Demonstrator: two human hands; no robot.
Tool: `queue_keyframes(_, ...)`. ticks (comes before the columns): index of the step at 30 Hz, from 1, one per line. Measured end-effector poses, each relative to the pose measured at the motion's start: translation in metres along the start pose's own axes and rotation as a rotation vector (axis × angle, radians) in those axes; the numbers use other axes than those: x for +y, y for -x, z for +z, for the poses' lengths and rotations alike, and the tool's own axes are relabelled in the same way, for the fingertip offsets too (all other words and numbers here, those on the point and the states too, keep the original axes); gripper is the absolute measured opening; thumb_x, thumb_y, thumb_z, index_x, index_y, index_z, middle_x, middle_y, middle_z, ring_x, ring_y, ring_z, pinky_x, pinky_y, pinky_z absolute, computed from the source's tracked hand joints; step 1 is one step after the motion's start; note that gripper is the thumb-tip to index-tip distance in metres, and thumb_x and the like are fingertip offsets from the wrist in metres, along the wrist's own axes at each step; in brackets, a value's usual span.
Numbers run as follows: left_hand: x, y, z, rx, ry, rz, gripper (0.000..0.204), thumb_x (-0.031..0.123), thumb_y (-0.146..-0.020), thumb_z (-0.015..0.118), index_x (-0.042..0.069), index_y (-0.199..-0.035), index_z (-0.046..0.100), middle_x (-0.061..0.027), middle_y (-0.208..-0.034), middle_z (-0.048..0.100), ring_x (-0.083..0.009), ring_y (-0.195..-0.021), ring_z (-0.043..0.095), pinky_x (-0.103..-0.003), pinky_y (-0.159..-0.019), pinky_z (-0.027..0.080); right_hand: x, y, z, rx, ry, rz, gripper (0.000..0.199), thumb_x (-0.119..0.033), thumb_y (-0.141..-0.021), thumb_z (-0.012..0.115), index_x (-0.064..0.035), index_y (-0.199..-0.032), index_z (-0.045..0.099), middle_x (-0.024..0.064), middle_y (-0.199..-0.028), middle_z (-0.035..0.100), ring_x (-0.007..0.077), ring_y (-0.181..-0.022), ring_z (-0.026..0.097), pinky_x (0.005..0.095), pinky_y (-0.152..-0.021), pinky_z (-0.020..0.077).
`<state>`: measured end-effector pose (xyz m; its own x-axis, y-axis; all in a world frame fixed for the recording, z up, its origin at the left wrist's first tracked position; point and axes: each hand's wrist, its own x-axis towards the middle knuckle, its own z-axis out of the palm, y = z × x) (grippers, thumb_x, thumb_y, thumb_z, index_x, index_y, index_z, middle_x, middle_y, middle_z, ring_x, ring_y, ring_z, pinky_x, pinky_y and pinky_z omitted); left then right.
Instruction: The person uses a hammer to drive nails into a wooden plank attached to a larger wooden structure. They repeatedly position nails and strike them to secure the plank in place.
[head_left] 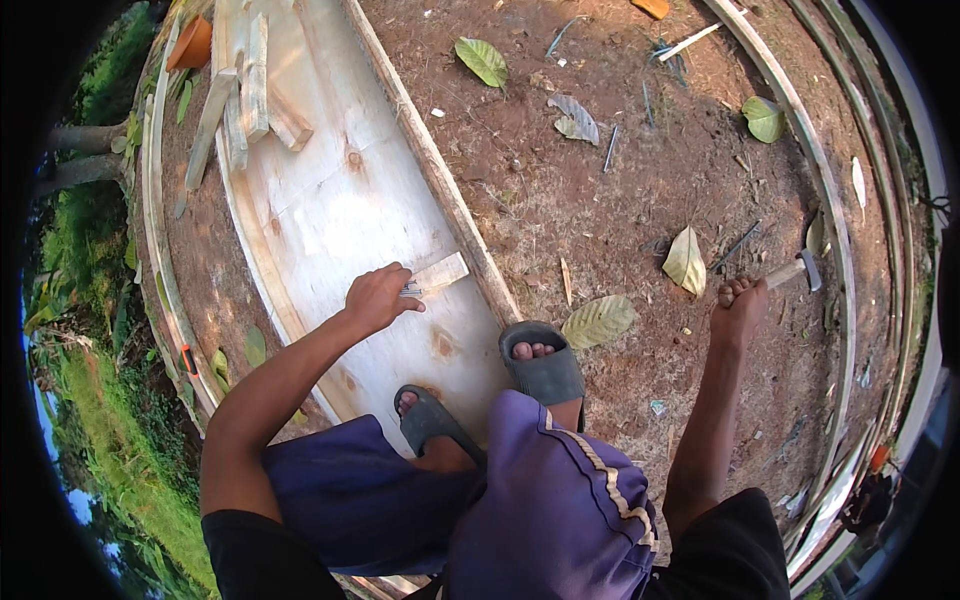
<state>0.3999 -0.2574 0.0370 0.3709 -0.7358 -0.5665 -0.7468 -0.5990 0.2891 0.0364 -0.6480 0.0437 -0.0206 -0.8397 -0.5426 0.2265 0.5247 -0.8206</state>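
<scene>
My right hand point(740, 303) is closed round the wooden handle of a hammer point(788, 274), held out to the right over the dirt; its metal head points away from me. Over the pale wooden panel point(345, 235), my left hand point(378, 299) is closed on thin metal pieces that look like nails point(411, 289). Right beside those fingers lies a short wood block point(442, 272), reaching toward the panel's raised edge strip point(440, 170). Whether the left hand also presses on the block, I cannot tell.
Several short wood offcuts point(255, 80) lie on the panel's far end, near an orange pot point(190, 45). My sandalled feet point(541, 365) are at the panel's near part. Dry leaves point(685, 262) dot the dirt, and long wooden strips point(835, 230) run along the right.
</scene>
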Motion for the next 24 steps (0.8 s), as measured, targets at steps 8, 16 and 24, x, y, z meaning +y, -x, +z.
queue_keyframes(8, -0.004, -0.004, -0.001, -0.016, -0.046, 0.003, 0.051, 0.047, -0.076, 0.079, 0.002, -0.095, 0.066, -0.0131, -0.097, 0.064, -0.0357, -0.093, 0.065, -0.046, -0.079, 0.052, 0.068, 0.151, 0.031, -0.63, 0.637, 0.757, 0.032, -0.037, -0.105, 0.053, -0.007, -0.096, 0.054, -0.0043, -0.066, 0.043, 0.006, -0.047, 0.035, 0.0242, -0.04, 0.0292)
queue_keyframes(16, -0.003, -0.002, 0.005, 0.017, -0.013, 0.022, 0.049, 0.047, -0.077, 0.078, 0.002, -0.093, 0.065, -0.013, -0.097, 0.064, -0.0354, -0.094, 0.065, -0.046, -0.08, 0.052, 0.068, 0.078, 0.048, 0.033, 0.069, 0.003, 0.029, -0.028, -0.109, 0.04, -0.0073, -0.088, 0.042, -0.0011, -0.069, 0.043, 0.0099, -0.053, 0.041, 0.0291, -0.046, 0.0399)
queue_keyframes(24, -0.008, 0.001, 0.004, -0.031, -0.065, 0.018, 0.052, 0.048, -0.077, 0.077, 0.003, -0.1, 0.066, -0.0119, -0.099, 0.064, -0.0343, -0.095, 0.065, -0.046, -0.08, 0.052, 0.038, 0.104, 0.034, -0.46, 0.498, 0.517, 0.032, -0.037, -0.105, 0.051, -0.005, -0.101, 0.051, -0.0035, -0.072, 0.045, 0.005, -0.053, 0.04, 0.0241, -0.042, 0.0308)
